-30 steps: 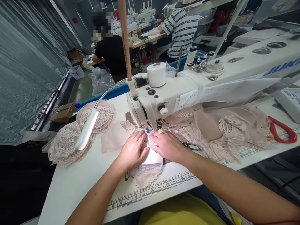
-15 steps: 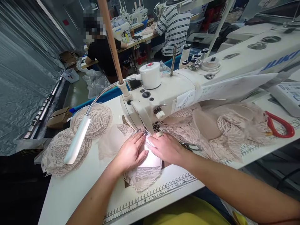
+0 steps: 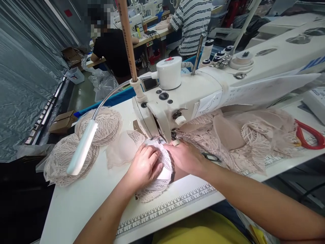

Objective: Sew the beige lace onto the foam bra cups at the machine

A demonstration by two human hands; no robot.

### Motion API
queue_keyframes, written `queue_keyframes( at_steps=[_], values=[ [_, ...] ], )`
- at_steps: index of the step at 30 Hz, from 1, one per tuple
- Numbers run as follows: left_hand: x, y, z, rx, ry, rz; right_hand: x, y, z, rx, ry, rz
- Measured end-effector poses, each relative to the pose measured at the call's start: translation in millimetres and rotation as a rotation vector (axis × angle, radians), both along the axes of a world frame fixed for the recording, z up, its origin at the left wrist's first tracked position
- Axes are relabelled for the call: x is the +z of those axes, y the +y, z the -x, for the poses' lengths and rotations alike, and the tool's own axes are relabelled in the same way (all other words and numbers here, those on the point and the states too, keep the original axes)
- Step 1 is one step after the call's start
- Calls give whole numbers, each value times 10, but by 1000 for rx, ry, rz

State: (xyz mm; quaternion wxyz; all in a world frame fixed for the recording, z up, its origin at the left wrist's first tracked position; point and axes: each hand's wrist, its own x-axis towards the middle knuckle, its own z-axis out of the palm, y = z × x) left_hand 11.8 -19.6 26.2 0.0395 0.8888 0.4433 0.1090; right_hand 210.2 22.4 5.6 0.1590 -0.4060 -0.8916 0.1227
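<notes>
A pale pink lace bra cup (image 3: pixel 166 159) lies under the sewing machine's needle area (image 3: pixel 160 139), with a white panel showing in its middle. My left hand (image 3: pixel 146 164) rests on the cup's left side, its fingers bent and gripping the lace. At the right edge, close to the presser foot, my right hand (image 3: pixel 186 157) holds the lace with its fingers together; its fingertips are partly hidden by the machine head. A beige cup piece (image 3: pixel 122 149) lies left of the needle, and a metal tool (image 3: pixel 212 157), partly covered, is beside my right wrist.
The sewing machine (image 3: pixel 188 91) spans the table. A lamp (image 3: pixel 82 147) hangs over stacked lace cups (image 3: pixel 59 162). Sewn beige pieces (image 3: pixel 228 135) and red-handled scissors (image 3: pixel 311 135) lie right. A printed ruler (image 3: pixel 167 210) runs along the front edge. Two people sit at machines beyond.
The lace cup has turned, so more lace shows along its right side. My left fingers have curled and drawn back slightly; my right hand has shifted right. The view has moved a little.
</notes>
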Motion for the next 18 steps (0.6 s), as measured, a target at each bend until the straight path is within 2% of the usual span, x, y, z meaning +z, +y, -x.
queue_keyframes(
  at_steps=[7,18],
  values=[
    [-28,35,73,-25,-80,23,-2,-17,0,115,-1,-16],
    [-71,149,207,-37,-59,-4,5,-2,47,106,-31,4]
  ],
)
